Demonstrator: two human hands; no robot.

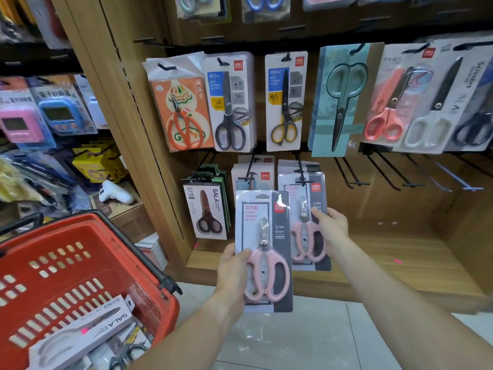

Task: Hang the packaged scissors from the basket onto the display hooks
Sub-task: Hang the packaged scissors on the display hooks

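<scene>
Wooden shop shelving with black display hooks (301, 180) fills the background. Just below those hooks, the left hand (232, 265) grips a pink scissors blister pack (264, 249) by its edge; the right hand (330, 228) pinches an already-hung matching pack (306, 220) beside it. Probably light, stiff and slick, so hold the card edge. More packs wait in the red basket (88, 263), lower left.

Bare hooks (384, 172) at three o'clock of the hung pink scissors pack (306, 222) stand free, open wood shelf (400, 252) beneath. At nine o'clock, the black scissors pack (206, 212) crowds close. The red basket (88, 263) blocks seven o'clock.
</scene>
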